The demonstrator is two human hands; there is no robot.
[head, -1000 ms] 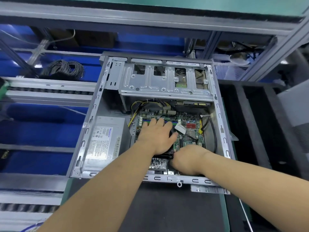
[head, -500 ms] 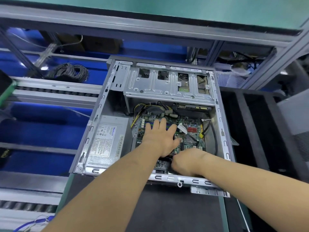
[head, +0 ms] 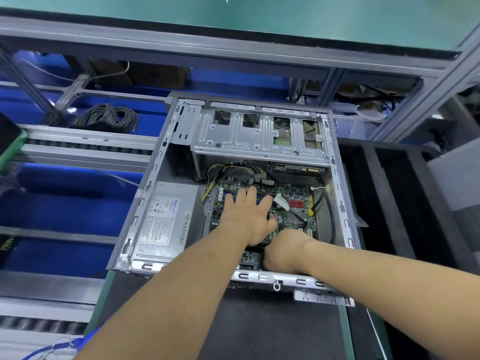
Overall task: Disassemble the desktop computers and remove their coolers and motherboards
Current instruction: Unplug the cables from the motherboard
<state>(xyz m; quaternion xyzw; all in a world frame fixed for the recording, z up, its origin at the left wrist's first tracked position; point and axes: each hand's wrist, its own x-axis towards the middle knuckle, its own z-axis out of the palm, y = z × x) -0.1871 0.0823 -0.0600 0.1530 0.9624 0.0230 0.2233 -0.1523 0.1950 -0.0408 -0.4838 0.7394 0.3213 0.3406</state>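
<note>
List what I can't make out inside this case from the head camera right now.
- Cooler: almost wholly hidden under the left hand.
- Right hand fingers: curled out of sight, so any grip is unclear.
- Power supply label: print too small.
- Motherboard near edge: covered by both hands.

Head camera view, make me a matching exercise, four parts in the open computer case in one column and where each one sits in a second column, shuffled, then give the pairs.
Things:
1. power supply
2. drive cage
3. motherboard
4. left hand

Places:
A. across the far end of the case
B. floor of the case, right of the power supply
C. near left corner of the case
D. laid flat on the motherboard, fingers straight

Pairs: 1-C, 2-A, 3-B, 4-D
</note>
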